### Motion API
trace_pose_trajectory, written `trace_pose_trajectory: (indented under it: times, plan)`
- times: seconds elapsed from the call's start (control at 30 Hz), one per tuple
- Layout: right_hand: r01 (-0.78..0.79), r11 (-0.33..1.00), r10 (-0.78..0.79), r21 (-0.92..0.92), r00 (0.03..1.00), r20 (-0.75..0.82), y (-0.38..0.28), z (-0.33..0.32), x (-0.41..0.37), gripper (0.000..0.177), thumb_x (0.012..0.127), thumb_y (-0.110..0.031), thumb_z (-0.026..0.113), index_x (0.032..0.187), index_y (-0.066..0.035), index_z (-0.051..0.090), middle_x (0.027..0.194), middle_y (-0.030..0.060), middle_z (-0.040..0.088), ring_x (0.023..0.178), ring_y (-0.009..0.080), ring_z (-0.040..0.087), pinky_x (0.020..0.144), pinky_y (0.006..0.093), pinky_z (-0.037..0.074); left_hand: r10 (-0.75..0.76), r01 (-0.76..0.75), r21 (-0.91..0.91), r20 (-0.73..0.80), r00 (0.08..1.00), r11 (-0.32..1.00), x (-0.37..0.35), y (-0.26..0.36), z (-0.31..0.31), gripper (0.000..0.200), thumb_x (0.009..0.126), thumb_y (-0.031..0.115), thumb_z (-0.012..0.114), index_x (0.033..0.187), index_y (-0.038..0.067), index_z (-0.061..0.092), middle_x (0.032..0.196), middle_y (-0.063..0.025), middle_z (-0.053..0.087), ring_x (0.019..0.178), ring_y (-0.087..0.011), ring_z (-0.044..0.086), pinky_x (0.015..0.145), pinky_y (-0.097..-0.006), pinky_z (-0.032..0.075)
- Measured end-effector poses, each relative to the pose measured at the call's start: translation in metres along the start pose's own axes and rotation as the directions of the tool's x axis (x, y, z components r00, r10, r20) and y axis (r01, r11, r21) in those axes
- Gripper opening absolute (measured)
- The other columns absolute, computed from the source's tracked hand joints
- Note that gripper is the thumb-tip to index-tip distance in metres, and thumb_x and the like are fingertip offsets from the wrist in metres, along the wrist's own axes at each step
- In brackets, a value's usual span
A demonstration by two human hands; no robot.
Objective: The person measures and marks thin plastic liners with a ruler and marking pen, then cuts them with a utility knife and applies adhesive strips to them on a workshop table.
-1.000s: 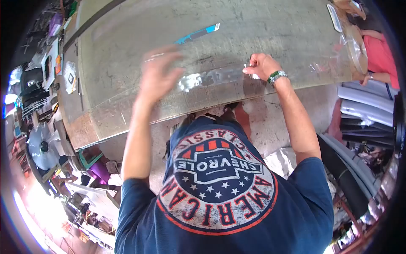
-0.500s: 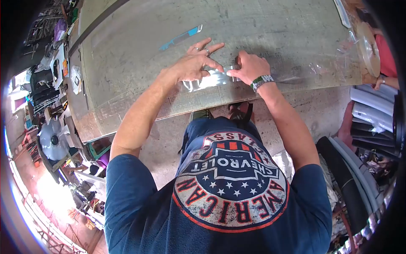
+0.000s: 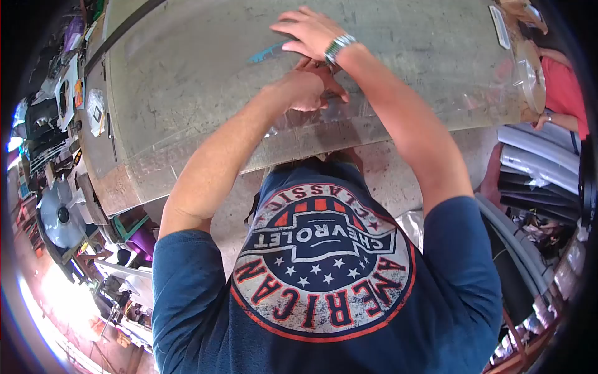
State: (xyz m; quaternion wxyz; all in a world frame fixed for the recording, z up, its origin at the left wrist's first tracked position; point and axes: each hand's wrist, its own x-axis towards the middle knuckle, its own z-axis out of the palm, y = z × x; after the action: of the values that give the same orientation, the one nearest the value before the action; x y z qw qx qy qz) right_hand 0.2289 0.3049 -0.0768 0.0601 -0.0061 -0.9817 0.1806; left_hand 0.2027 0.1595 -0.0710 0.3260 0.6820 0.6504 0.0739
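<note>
A clear plastic sheet (image 3: pixel 205 93) covers the worn table top. Over it, my right hand (image 3: pixel 314 34), wearing a beaded bracelet, lies palm down with its fingers stretched to the left. Just below it is my left hand (image 3: pixel 311 87), its fingers partly apart and nothing visible in them. The right wrist crosses above the left fingers, hiding some of them. A blue tool (image 3: pixel 266 54) like a cutter lies beside the right hand, its far end covered by the hands.
At the right, another person's hand (image 3: pixel 541 119) rests by the table edge near a clear roll (image 3: pixel 529 75). A white strip (image 3: pixel 499 26) lies at the far right. Rolls of material (image 3: pixel 539 159) are stacked right of the table. A fan (image 3: pixel 62 215) stands at the left.
My right hand has moved up and left, leaving its pinch at the sheet's near edge and spreading its fingers. My left hand has shifted right. The blue tool is now partly covered.
</note>
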Motion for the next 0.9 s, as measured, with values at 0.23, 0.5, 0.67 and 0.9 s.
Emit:
trace_pose_trajectory:
  times: [0.23, 0.5, 0.67, 0.9]
  plan:
    - [-0.092, 0.991, 0.055, 0.095, 0.939, 0.341, -0.014, 0.012, 0.024, 0.022, 0.089, -0.017, 0.076, 0.109, -0.015, 0.068, 0.119, 0.0066, 0.063, 0.109, 0.0315, 0.066, 0.09, 0.0461, 0.053, -0.016, 0.017, -0.005, 0.121, 0.993, 1.0, 0.004, -0.002, -0.007, 0.051, 0.087, 0.021, 0.078, 0.13, 0.046, 0.069, 0.159, -0.0063, 0.046, 0.152, -0.0339, 0.031, 0.127, -0.0494, 0.024]
    - [-0.309, 0.888, 0.262, 0.339, 0.948, 0.179, 0.002, -0.035, 0.025, 0.026, 0.088, -0.025, 0.076, 0.106, -0.009, 0.065, 0.102, 0.0145, 0.074, 0.095, 0.0308, 0.071, 0.078, 0.0448, 0.054, 0.036, -0.036, 0.107, -0.001, 0.999, 0.994, 0.002, 0.003, -0.005, 0.054, 0.084, 0.019, 0.079, 0.13, 0.045, 0.07, 0.169, -0.0017, 0.03, 0.157, -0.0375, 0.017, 0.126, -0.0544, 0.022]
    - [-0.457, 0.702, 0.665, 0.546, 0.695, -0.274, 0.119, -0.062, -0.076, 0.052, 0.095, -0.055, 0.068, 0.108, -0.005, 0.075, 0.091, 0.0056, 0.077, 0.075, 0.0164, 0.068, 0.072, 0.0366, 0.054, 0.072, -0.071, 0.024, -0.024, 0.997, 0.997, 0.001, 0.0, -0.001, 0.053, 0.079, 0.014, 0.083, 0.125, 0.037, 0.074, 0.173, 0.0021, 0.022, 0.157, -0.0409, 0.014, 0.127, -0.059, 0.019]
    - [-0.612, 0.409, 0.873, 0.677, 0.478, -0.096, 0.11, -0.04, -0.198, 0.061, 0.1, -0.06, 0.057, 0.101, -0.002, 0.077, 0.085, 0.0033, 0.073, 0.071, 0.0129, 0.066, 0.069, 0.0319, 0.053, 0.075, -0.074, 0.021, -0.046, 0.996, 0.997, 0.001, -0.001, 0.0, 0.052, 0.079, 0.014, 0.083, 0.125, 0.036, 0.074, 0.173, 0.002, 0.021, 0.158, -0.0407, 0.013, 0.127, -0.0581, 0.019]
